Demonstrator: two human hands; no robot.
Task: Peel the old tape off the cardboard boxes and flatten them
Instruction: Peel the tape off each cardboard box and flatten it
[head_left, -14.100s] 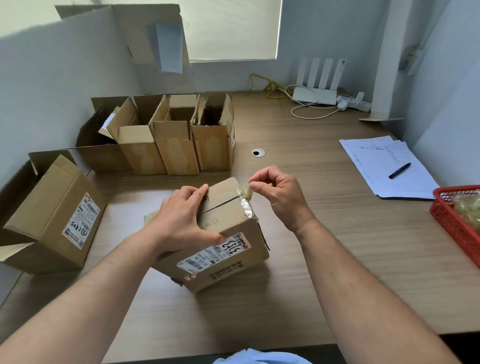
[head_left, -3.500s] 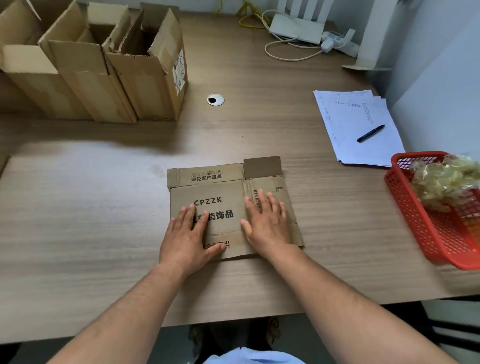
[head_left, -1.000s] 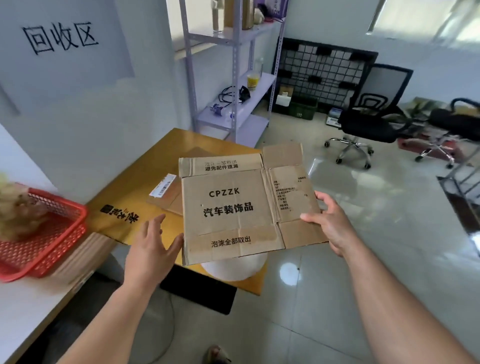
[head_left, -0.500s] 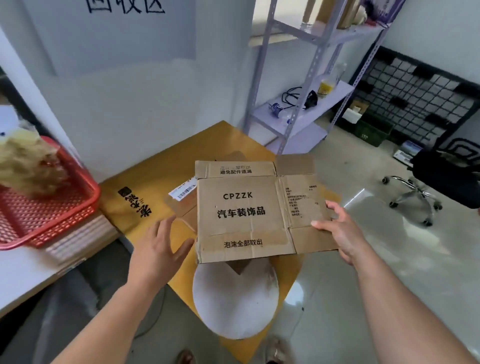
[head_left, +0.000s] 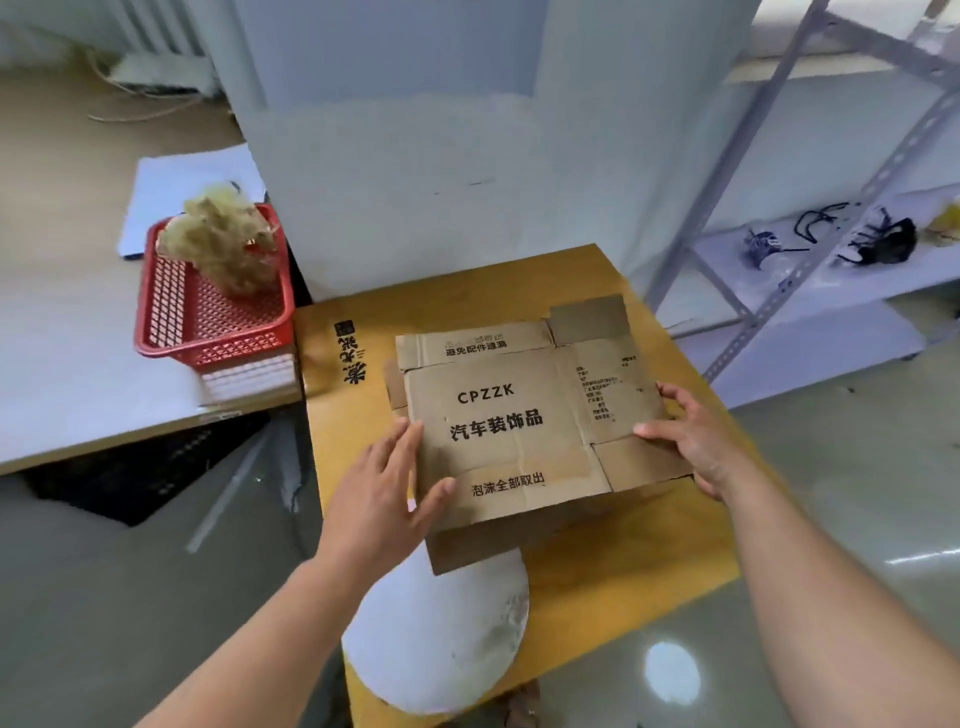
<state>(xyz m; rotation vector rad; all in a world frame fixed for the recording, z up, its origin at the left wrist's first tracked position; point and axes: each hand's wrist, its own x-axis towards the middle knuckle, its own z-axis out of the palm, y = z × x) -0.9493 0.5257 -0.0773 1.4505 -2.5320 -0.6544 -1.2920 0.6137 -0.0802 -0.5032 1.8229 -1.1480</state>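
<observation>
A flattened brown cardboard box printed "CPZZK" lies low over a large yellow cardboard sheet, on top of other flat cardboard whose edge shows beneath it. My left hand holds its left edge, thumb on top and fingers straight along the side. My right hand holds the right edge, thumb on the printed face and fingers under the flap.
A red basket with a wad of peeled tape stands on the desk to the left. A white round stool seat pokes out under the yellow sheet. A metal shelf rack stands at the right.
The flattened box has come down over the yellow sheet and the cardboard lying there. My left hand, loose beside it before, now holds its left edge. The view has tilted down.
</observation>
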